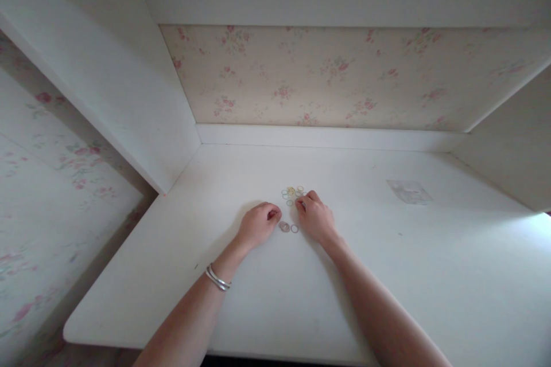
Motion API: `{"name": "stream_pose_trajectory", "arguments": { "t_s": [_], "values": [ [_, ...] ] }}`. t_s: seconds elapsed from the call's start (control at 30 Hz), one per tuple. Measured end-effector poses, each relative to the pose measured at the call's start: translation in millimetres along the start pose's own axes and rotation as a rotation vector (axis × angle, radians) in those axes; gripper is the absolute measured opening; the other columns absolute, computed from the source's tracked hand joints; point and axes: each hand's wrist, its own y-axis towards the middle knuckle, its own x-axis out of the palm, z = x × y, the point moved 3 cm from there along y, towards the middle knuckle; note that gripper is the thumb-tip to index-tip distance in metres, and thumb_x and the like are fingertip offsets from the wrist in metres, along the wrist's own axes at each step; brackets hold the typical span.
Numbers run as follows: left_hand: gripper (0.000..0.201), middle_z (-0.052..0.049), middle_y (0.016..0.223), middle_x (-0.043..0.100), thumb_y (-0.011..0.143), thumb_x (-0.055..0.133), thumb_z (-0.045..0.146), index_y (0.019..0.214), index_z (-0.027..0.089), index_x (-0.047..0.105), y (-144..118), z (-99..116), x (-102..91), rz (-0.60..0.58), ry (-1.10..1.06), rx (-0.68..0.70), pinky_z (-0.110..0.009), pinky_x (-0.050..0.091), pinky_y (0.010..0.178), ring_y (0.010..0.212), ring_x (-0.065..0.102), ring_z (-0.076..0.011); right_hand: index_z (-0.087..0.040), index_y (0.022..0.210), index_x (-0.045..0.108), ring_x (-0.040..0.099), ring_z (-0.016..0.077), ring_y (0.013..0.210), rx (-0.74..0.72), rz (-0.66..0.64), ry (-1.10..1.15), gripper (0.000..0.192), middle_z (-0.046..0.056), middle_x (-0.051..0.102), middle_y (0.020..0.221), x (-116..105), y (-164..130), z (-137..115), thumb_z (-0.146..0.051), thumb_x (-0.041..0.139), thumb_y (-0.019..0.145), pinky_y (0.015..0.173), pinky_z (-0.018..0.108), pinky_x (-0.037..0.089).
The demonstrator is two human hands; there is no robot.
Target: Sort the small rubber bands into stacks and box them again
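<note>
There is only one view, from a camera worn on the person's head. It looks forward and steeply down onto the white surface (387, 275) from close above, taking in both forearms reaching away from it. It faces the flowered back wall (327, 74) of the alcove, with white side panels framing left and right.

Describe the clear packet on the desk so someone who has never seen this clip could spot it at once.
Start from the white desk set in the alcove with floral wallpaper. Off to the right of the right hand and nearer the back wall, the clear packet lies flat. Unlike the cluster of small rings by the fingers, it is a see-through square lying alone.
</note>
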Motion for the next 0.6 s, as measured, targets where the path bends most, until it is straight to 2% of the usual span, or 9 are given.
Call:
{"name": "stream_pose_trajectory", "arguments": {
  "t_s": [0.13,0.33,0.47,0.6],
  "values": [
    [0.016,0.002,0.087,0.068,0.082,0.051,0.027,0.086,0.024,0.066,0.6,-0.3,-0.1,0.008,-0.001,0.008,-0.023,0.043,0.071,0.079,0.061,-0.0138,-0.023,0.093,0.061,0.055,0.0118,0.065,-0.062,0.032,0.030,0.030,0.004,0.055,0.100,3.4,-0.7,2.0,-0.034,0.033,0.094,0.052,0.024,0.031],
    [0.016,0.001,0.088,0.068,0.082,0.050,0.026,0.086,0.024,0.066,0.0,-0.2,-0.6,0.005,-0.008,-0.007,-0.023,0.042,0.071,0.079,0.061,-0.0140,-0.021,0.093,0.063,0.055,0.0130,0.076,-0.113,0.172,0.363,0.028,0.005,0.056,0.093,3.6,3.7,14.2,-0.034,0.038,0.092,0.066,0.024,0.041],
    [0.017,0.001,0.088,0.068,0.082,0.050,0.027,0.086,0.024,0.066,-0.5,0.7,-1.0,0.001,-0.007,-0.011,-0.023,0.042,0.071,0.079,0.061,-0.0140,-0.018,0.088,0.064,0.054,0.0130,0.073,-0.095,0.217,0.511,0.029,0.005,0.055,0.087,1.1,6.9,18.6,-0.036,0.042,0.090,0.069,0.025,0.042],
    [0.018,0.000,0.089,0.069,0.082,0.050,0.027,0.086,0.023,0.067,-0.9,2.0,-2.2,-0.005,-0.014,-0.019,-0.023,0.043,0.072,0.079,0.061,-0.0144,-0.016,0.086,0.065,0.053,0.0133,0.071,-0.066,0.227,0.542,0.032,0.005,0.055,0.084,-1.7,7.1,19.0,-0.038,0.041,0.089,0.068,0.027,0.043]
  ]
}}
